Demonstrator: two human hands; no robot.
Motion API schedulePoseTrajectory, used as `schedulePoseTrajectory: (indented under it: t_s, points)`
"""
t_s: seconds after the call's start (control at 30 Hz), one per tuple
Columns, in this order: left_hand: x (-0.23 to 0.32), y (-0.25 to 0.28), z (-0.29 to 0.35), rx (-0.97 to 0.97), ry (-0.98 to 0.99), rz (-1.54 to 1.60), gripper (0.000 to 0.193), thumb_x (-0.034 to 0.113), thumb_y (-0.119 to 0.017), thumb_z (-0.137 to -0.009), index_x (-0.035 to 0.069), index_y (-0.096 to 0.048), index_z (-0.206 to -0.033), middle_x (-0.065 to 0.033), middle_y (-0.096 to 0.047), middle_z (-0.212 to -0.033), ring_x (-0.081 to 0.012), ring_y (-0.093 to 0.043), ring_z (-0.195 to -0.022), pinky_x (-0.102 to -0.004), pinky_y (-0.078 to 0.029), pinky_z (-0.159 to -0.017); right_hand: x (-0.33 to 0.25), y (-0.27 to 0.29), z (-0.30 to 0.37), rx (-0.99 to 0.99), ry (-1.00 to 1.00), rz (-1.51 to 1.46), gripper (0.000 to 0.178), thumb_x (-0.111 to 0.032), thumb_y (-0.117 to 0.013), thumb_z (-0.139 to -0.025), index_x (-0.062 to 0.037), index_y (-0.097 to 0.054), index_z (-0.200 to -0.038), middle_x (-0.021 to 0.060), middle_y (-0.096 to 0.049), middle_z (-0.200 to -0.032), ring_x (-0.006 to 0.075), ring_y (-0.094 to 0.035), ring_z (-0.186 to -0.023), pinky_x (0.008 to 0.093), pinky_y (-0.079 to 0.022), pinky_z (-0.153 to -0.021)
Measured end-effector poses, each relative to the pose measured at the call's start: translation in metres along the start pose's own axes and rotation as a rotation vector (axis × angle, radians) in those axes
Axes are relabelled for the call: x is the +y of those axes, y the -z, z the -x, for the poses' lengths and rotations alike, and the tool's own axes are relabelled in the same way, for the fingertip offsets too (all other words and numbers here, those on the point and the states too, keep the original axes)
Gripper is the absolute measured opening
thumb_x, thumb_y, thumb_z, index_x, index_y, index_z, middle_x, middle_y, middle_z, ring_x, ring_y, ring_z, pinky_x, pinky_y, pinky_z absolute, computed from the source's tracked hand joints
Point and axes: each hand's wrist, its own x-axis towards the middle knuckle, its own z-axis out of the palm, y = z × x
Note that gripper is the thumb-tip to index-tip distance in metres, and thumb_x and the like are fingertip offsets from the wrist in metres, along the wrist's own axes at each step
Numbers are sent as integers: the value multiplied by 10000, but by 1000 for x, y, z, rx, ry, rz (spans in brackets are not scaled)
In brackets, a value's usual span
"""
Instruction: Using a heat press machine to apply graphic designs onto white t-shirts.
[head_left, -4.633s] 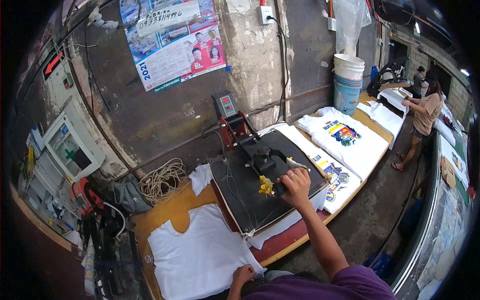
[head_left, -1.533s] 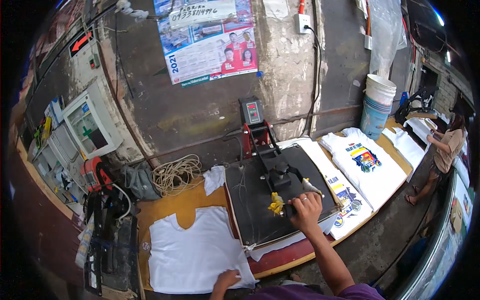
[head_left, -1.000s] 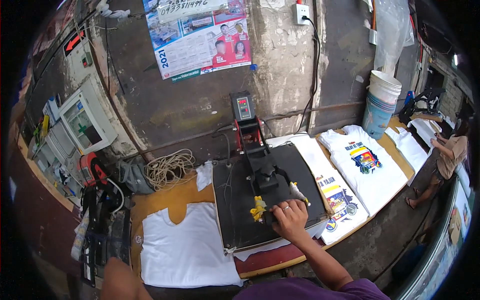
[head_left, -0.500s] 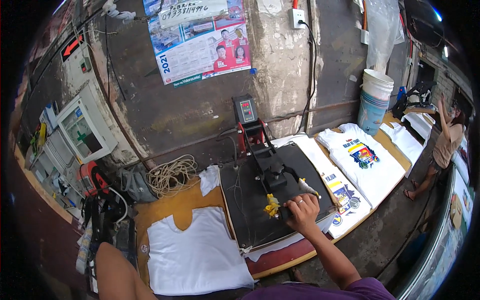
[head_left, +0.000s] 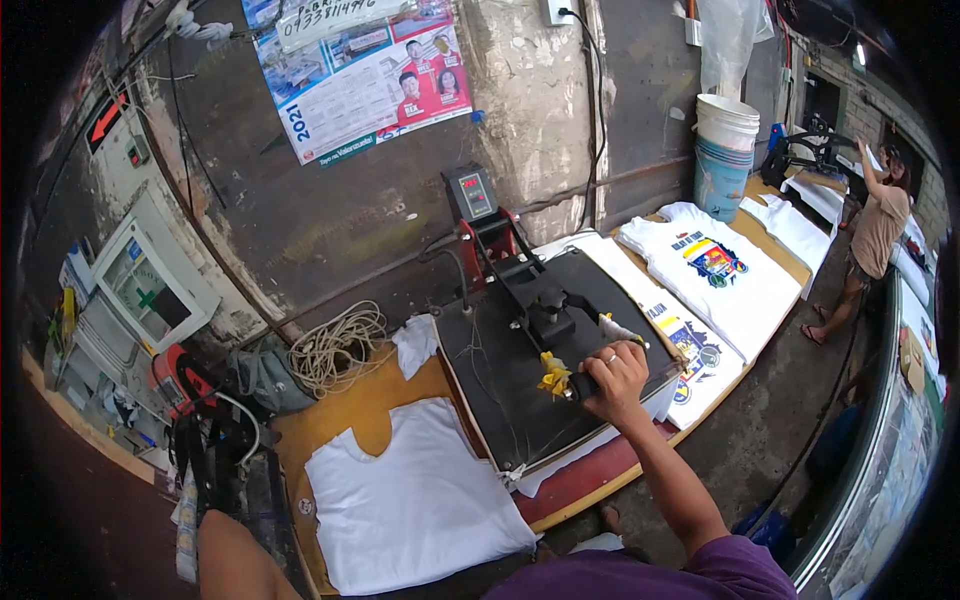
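My right hand (head_left: pixel 615 378) is wrapped round the black handle (head_left: pixel 580 387) of a heat press. Yellow cloth (head_left: pixel 553 375) and a whitish wrapping are on the bars beside it. The press's dark top plate (head_left: pixel 500 405) lies lowered, with white fabric (head_left: pixel 570 461) sticking out under its front edge. To the left of the press, a plain white sleeveless shirt (head_left: pixel 405 500) is spread on the table. Part of my left arm (head_left: pixel 235 560) shows at the lower left, but its hand is out of view.
Printed white shirts (head_left: pixel 745 285) lie right of the press, with stacked buckets (head_left: pixel 722 160) behind them. Coiled rope (head_left: pixel 338 338) and a red-and-black machine (head_left: pixel 180 378) are on the left. Another person (head_left: pixel 878 215) stands at the far right, arms raised.
My view has shifted a little, so the wall and press sit differently in it. My right hand keeps its hold on the handle, and the plate stays down.
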Motion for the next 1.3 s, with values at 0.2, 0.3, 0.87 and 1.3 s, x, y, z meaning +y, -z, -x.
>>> schedulePoseTrajectory:
  t_s: [0.2,0.3,0.87,1.3]
  points:
    - [7,2,5,-12,3,20,167,197,-598,-902,46,-608,-830,-62,-598,-720,-180,-593,-693,-329,-508,-675,-1,-1,-1,21,-16,6,237,-95,-720,-546,-98,-555,-717,23,-538,-684,221,-562,-681,368,-436,-695]
    - [11,-2,4,-17,17,37,171,195,-596,-905,43,-603,-827,-58,-593,-715,-169,-589,-690,-321,-507,-674,-1,0,-2,18,-15,7,240,-90,-720,-545,-98,-555,-720,23,-541,-689,222,-558,-684,369,-435,-696]
    - [-198,-265,172,698,1223,1017,101,86,-513,-887,58,-560,-803,-65,-565,-686,-178,-592,-636,-351,-525,-616,3,3,0,-28,-4,-30,321,-124,-665,-473,-96,-576,-780,39,-550,-763,243,-582,-754,376,-454,-753]
    - [-218,-320,199,403,1570,1166,425,379,-629,-907,84,-434,-1145,-96,-444,-966,-245,-619,-648,-384,-533,-507,0,3,-1,-31,-13,1,308,-117,-687,-481,-105,-577,-769,37,-540,-738,246,-572,-738,387,-440,-745]
